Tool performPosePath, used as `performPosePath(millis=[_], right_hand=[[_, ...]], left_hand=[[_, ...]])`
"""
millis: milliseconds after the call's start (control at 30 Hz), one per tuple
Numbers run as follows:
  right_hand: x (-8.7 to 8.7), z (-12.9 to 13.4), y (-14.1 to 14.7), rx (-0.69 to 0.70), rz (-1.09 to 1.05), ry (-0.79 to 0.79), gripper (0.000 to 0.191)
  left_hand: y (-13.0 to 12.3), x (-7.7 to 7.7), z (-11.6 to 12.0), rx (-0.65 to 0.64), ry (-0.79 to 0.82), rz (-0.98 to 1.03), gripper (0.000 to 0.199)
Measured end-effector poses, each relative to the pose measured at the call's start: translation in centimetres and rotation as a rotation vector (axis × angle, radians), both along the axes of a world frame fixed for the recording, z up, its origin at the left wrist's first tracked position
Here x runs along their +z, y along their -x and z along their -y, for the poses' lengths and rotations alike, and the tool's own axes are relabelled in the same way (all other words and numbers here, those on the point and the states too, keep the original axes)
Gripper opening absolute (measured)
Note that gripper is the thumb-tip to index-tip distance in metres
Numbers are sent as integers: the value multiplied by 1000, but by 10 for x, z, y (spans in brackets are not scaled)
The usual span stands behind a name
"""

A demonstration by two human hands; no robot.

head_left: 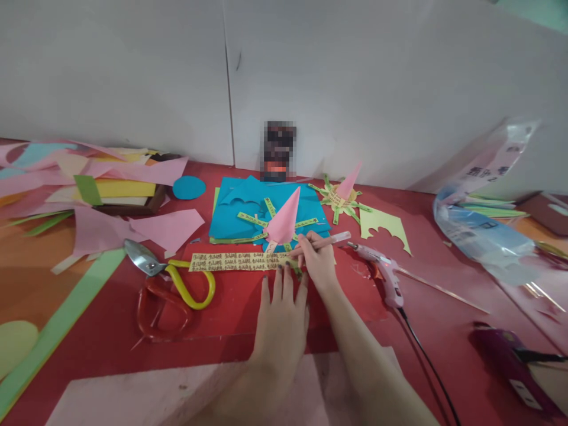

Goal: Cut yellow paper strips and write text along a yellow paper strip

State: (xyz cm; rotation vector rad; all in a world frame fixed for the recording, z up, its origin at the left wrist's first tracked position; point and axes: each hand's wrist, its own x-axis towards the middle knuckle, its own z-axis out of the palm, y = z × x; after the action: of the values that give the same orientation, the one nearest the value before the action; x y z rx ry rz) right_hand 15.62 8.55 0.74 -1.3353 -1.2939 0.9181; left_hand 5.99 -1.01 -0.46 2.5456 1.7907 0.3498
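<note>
My right hand [315, 260] grips a pinkish pen [326, 240], its tip on a pale yellow paper strip [239, 261] covered in rows of handwriting. Flat on the red table, my left hand [284, 307] has its fingers spread, with the fingertips at the strip's lower edge. Just behind the strip, a pink paper cone [284, 220] stands amid green written strips that radiate outward, over blue paper sheets [231, 207]. A similar piece with a pink cone [349, 182] sits farther back to the right.
Scissors [189, 284] with yellow and red handles lie left of my hands. A pink glue gun [384, 272] with a black cord lies right, near a thin stick [444, 289]. Paper scraps [104, 228] pile up at left; a plastic bag [483, 225] and purple tool [510, 367] are at right.
</note>
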Motion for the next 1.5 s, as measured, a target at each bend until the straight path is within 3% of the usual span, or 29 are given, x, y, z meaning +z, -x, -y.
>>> performPosePath(millis=[300,567,1500], right_hand=[[-1,0,0,-26,-80,30,38],[0,1,0,-18,97,-7,40],[-2,0,-1,-23,136,-15,32]], left_hand=[[-1,2,-2,15,10,-24,45],[-2,0,-2,20,18,-32,46],[-2,-2,-2,16,9,-16,46]])
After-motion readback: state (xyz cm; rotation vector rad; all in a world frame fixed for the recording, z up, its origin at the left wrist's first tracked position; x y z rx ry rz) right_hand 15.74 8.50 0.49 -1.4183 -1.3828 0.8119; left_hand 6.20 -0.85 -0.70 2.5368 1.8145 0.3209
